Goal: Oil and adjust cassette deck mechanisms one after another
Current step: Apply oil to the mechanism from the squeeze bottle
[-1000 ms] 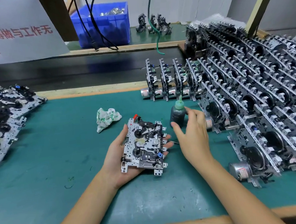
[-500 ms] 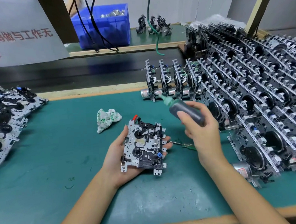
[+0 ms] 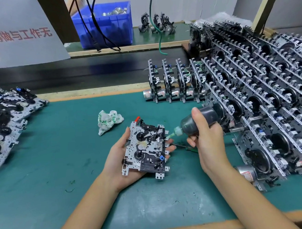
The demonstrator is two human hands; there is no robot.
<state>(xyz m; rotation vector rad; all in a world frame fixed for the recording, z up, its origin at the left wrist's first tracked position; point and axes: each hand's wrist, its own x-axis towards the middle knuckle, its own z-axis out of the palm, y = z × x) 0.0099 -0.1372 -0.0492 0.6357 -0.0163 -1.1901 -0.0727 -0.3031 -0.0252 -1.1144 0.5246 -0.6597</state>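
Cassette deck mechanism: lay flat in cupping left hand, above bench centre. Judged light, stiff plate, fragile levers; best held by edges. Right hand gripped oil bottle, nozzle at right edge.

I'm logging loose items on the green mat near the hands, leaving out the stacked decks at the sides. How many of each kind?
Cassette deck mechanism, in the left hand: 1
Oil bottle, in the right hand: 1
Crumpled cloth: 1
Green-handled tool: 1
Total: 4
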